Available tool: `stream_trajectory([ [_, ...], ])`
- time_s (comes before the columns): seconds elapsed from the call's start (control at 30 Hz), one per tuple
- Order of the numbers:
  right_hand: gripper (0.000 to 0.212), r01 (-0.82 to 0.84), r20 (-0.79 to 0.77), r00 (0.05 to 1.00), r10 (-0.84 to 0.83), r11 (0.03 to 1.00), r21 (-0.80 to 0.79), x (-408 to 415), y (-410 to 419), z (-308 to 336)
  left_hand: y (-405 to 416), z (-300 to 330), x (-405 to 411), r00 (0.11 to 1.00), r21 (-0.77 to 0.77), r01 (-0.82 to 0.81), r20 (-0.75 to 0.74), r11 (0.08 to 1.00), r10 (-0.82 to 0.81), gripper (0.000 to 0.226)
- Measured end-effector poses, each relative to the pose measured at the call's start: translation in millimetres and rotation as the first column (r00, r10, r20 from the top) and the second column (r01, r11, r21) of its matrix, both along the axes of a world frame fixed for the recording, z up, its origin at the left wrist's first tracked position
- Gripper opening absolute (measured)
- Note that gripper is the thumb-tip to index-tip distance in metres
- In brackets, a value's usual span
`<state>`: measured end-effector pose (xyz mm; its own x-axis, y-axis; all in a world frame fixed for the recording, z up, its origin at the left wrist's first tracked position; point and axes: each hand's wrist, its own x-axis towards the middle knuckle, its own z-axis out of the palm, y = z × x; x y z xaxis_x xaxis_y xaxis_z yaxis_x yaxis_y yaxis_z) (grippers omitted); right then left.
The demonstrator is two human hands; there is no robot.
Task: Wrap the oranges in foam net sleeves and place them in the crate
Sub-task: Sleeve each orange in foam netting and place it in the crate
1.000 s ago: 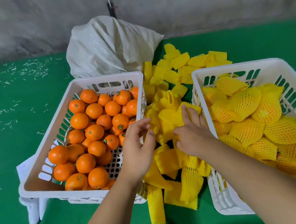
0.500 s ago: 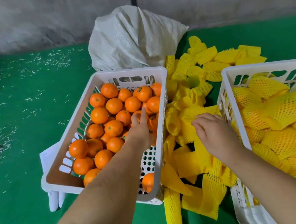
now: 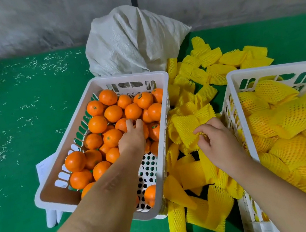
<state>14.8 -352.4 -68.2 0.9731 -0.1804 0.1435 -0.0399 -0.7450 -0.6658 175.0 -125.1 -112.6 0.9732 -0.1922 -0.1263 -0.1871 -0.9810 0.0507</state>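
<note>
1. Head view shows the main change over the last second: the left hand, which hovered at the near rim of the left crate beside the sleeve pile, now reaches well inside that crate and lies on top of the bare oranges.
2. Meanwhile the right hand has closed from a flat press on the pile to a pinch on one foam net sleeve.
3. My reading: a fresh wrap cycle is starting, with fruit and sleeve being fetched at the same moment, and neither is lifted yet.
4. Left hand pose: forearm stretched diagonally over the crate's near corner, palm down, fingers curled over an orange in the middle of the heap; whether they truly grip it or only touch it I cannot tell, since the hand hides the contact.
5. Right hand pose: wrist near the right crate's wall, thumb and fingertips bunched on the sleeve's near edge, the rest of the sleeve lying on the pile.
6. Already wrapped oranges fill the right crate; loose sleeves lie between the two crates on the green table.
</note>
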Motion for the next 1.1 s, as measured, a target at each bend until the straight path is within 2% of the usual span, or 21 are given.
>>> stream_trajectory([
  [0.1, 0.019, -0.024, -0.013, 1.0, 0.024, 1.0, -0.001, -1, 1, 0, 10, 0, -2, 1.0, -0.059, 0.01, 0.007, 0.998, -0.009, 0.065],
  [0.17, 0.018, -0.007, 0.011, 1.0, 0.007, 1.0, 0.001, 0, 2, 1, 12, 7, -7, 0.995, -0.263, -0.1, -0.007, 0.959, 0.102, 0.073],
  [0.2, 0.018, 0.008, 0.03, 1.0, -0.008, 1.0, 0.011, 0, 3, 2, 12, 16, -11, 0.982, -0.421, -0.186, -0.048, 0.888, 0.183, 0.076],
  [0.27, 0.018, 0.045, 0.066, 0.997, -0.049, 0.997, 0.061, -1, 2, 2, 7, 37, -25, 0.953, -0.722, -0.276, -0.12, 0.634, 0.279, 0.074],
  [0.3, 0.016, 0.071, 0.07, 0.994, -0.079, 0.991, 0.114, -2, 1, 2, 1, 49, -35, 0.958, -0.833, -0.238, -0.115, 0.5, 0.265, 0.066],
  [0.37, 0.015, 0.131, 0.046, 0.988, -0.15, 0.951, 0.281, -4, -2, 5, -15, 72, -61, 0.986, -0.963, -0.144, -0.119, 0.229, 0.12, 0.054],
  [0.4, 0.016, 0.164, 0.042, 0.981, -0.191, 0.921, 0.353, -6, -3, 7, -21, 82, -74, 0.987, -0.98, -0.163, -0.163, 0.111, 0.007, 0.056],
  [0.43, 0.016, 0.192, 0.052, 0.972, -0.231, 0.899, 0.395, -9, -3, 10, -27, 89, -86, 0.966, -0.976, -0.214, -0.217, 0.034, -0.138, 0.062],
  [0.47, 0.015, 0.213, 0.065, 0.963, -0.262, 0.886, 0.411, -14, -2, 12, -31, 91, -98, 0.917, -0.962, -0.272, -0.263, 0.014, -0.298, 0.068],
  [0.53, 0.021, 0.22, 0.056, 0.964, -0.261, 0.894, 0.391, -26, 0, 13, -38, 90, -122, 0.739, -0.937, -0.332, -0.33, 0.109, -0.587, 0.071],
  [0.57, 0.026, 0.194, 0.049, 0.973, -0.224, 0.918, 0.345, -32, 3, 11, -38, 89, -130, 0.651, -0.925, -0.337, -0.365, 0.177, -0.666, 0.07],
  [0.6, 0.031, 0.159, 0.038, 0.983, -0.178, 0.942, 0.295, -37, 6, 9, -37, 89, -137, 0.601, -0.911, -0.347, -0.398, 0.221, -0.693, 0.068],
  [0.63, 0.034, 0.136, 0.028, 0.988, -0.149, 0.952, 0.273, -41, 8, 7, -37, 90, -141, 0.583, -0.898, -0.375, -0.42, 0.228, -0.695, 0.066],
  [0.67, 0.034, 0.136, 0.023, 0.989, -0.149, 0.948, 0.289, -43, 9, 8, -36, 91, -142, 0.583, -0.882, -0.424, -0.438, 0.204, -0.684, 0.065],
  [0.73, 0.027, 0.17, 0.027, 0.979, -0.2, 0.89, 0.423, -44, 10, 11, -36, 93, -140, 0.606, -0.834, -0.54, -0.479, 0.114, -0.635, 0.064],
  [0.8, 0.025, 0.195, 0.025, 0.968, -0.25, 0.809, 0.554, -46, 11, 13, -37, 94, -138, 0.646, -0.827, -0.557, -0.491, 0.08, -0.584, 0.06],
  [0.83, 0.023, 0.205, 0.029, 0.962, -0.271, 0.789, 0.58, -47, 11, 12, -39, 92, -138, 0.671, -0.847, -0.521, -0.483, 0.106, -0.563, 0.059],
  [0.93, 0.014, 0.221, 0.07, 0.942, -0.327, 0.765, 0.605, -52, 7, 11, -45, 84, -144, 0.77, -0.912, -0.304, -0.405, 0.275, -0.493, 0.069],
  [0.97, 0.013, 0.214, 0.082, 0.942, -0.325, 0.772, 0.598, -53, 7, 11, -47, 81, -145, 0.8, -0.924, -0.248, -0.365, 0.291, -0.476, 0.072],
  [1.1, 0.017, 0.143, 0.198, 0.947, -0.252, 0.884, 0.445, -59, 14, 13, -49, 74, -148, 0.862, -0.966, -0.188, -0.249, 0.179, -0.442, 0.088],
])
